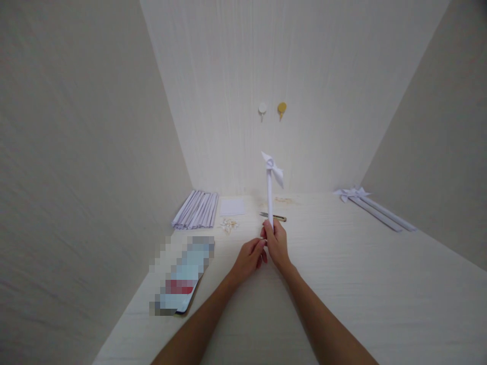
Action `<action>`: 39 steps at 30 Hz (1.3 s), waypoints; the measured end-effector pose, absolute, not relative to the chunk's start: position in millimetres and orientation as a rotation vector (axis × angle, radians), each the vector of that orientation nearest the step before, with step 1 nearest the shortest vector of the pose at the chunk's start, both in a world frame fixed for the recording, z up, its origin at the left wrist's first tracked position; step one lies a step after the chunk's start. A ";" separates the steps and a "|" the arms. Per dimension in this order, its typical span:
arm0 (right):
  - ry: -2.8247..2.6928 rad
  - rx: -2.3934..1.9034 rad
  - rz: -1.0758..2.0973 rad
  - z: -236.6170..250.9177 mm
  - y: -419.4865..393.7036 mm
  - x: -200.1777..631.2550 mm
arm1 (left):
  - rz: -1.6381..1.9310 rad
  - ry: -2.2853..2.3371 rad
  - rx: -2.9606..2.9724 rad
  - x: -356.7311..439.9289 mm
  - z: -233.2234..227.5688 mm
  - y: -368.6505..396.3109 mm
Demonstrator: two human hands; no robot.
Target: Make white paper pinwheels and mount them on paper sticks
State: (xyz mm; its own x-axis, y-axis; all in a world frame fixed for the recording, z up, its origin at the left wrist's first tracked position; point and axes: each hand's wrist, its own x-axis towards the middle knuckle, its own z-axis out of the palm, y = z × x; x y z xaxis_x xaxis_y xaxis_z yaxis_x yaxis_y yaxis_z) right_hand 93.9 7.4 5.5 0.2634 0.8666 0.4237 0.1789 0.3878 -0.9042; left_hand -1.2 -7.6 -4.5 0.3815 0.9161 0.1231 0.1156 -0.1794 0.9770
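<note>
White paper pinwheel (272, 170) held upright.
The right hand (277, 242) is closed around its thin stick; the left hand (249, 257) touches the base with loosely curled fingers.

I see a stack of paper strips (196, 209), a paper square (232, 207) and a phone (182, 276) on the surface (361, 274). Finished pinwheels (371, 205) lie far right. Two hooks (272, 109) on the wall.

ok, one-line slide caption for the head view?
Right hand holds a white paper pinwheel upright over the table, left hand at its base.
</note>
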 end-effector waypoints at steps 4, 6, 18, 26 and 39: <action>-1.220 -1.206 0.477 6.8 9.5 96.8 | 0.944 0.941 1.588 -1.8 -7.3 -5.9; -1.211 -1.309 0.341 8.9 12.1 102.6 | 0.934 0.943 1.589 -2.1 -7.8 -5.5; -1.371 -2.125 -0.012 35.4 3.1 272.2 | 0.870 0.988 1.565 -1.8 -7.3 -5.1; -1.372 -2.585 -0.199 35.2 -7.1 345.1 | 0.864 1.010 1.554 -0.9 -9.7 -3.4; -1.327 -2.631 -0.280 23.3 10.9 372.3 | 0.827 1.064 1.536 1.4 -7.9 -4.3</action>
